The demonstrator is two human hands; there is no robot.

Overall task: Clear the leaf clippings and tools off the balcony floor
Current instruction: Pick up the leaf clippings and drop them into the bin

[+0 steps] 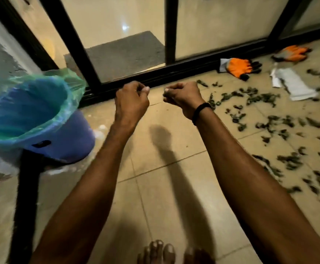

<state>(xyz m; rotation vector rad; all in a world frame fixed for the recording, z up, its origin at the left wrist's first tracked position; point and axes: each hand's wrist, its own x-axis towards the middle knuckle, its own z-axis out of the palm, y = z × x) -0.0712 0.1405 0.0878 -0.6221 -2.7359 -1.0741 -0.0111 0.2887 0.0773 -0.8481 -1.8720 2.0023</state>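
Blue bin — green liner inside

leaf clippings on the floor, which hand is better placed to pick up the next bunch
Probably the right hand: the leaf clippings lie scattered to its right, the nearest just beside its wrist. The left hand is on the side of the lined bin, away from them.

Left hand and right hand were at frame centre, fingers curled; the right pinched a dark scrap. Bag-lined blue bin stood at left. Leaf clippings, orange gloves and white paper lay on the floor at right.
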